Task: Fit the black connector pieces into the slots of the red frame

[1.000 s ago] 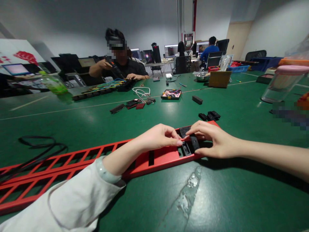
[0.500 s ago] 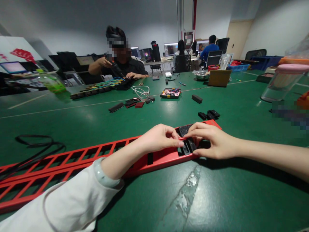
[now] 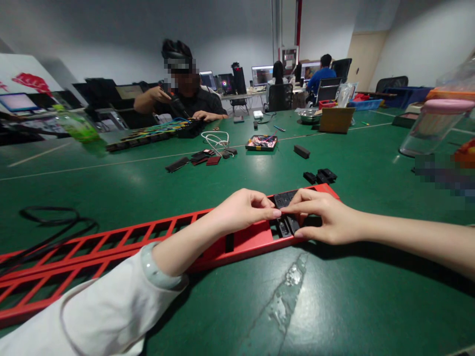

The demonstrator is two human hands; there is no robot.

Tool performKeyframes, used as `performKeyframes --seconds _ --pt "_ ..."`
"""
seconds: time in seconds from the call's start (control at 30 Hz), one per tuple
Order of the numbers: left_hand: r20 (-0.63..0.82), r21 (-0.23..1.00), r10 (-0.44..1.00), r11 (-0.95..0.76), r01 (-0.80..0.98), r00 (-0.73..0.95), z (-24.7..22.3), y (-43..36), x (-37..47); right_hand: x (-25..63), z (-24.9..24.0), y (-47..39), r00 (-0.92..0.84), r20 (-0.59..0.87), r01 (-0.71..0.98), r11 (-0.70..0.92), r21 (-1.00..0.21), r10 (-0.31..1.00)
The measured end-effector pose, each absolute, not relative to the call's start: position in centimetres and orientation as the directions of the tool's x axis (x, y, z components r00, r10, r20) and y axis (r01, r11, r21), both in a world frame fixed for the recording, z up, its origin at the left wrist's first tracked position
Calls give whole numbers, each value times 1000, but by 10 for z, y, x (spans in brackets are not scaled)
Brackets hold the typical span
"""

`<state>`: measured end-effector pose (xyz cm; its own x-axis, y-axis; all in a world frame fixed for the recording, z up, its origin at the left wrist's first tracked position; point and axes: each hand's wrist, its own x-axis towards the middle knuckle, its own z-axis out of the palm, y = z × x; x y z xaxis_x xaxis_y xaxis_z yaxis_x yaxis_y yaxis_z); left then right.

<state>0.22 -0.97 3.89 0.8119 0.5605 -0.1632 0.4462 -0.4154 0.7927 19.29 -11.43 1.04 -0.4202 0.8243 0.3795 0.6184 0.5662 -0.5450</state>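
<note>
A long red frame (image 3: pixel 252 241) with ladder-like slots lies slantwise across the green table in front of me. Black plastic blocks sit in its right end, one in the far row (image 3: pixel 282 199) and another in the near row (image 3: pixel 284 226). My left hand (image 3: pixel 249 210) is closed in a pinch over the middle rib beside them; what its fingertips grip is hidden. My right hand (image 3: pixel 326 217) has thumb and fingers closed around the near black block, its thumb by the frame's front edge. The fingertips of both hands nearly meet.
Several loose black blocks (image 3: pixel 321 175) lie beyond the frame's right end. Farther back are a small parts tray (image 3: pixel 261 143), a white cable (image 3: pixel 215 141) and a clear jar (image 3: pixel 430 128). Black straps (image 3: pixel 55 217) lie over the frame's left. A person (image 3: pixel 185 99) works opposite.
My left hand's thumb and fingertips have shifted slightly left, showing a little more of the black blocks. My right hand stays almost in place, and the frame looks unmoved.
</note>
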Motion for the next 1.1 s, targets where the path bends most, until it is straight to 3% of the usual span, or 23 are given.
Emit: performKeyframes --seconds 0.23,0.47,0.83,1.1 --pt "-2 923 593 -309 230 805 71 -62 5 194 9 -114 -428 395 593 582 -556 813" --pt "-14 984 537 -144 108 844 69 -90 3 193 9 -115 -418 423 579 595 -558 804" --pt "-61 998 459 0 69 886 68 -95 3 193 11 -115 -426 402 591 585 -555 811" --pt "-74 994 471 -31 101 879 64 -93 1 193 10 -115 -425 409 590 590 -551 807"
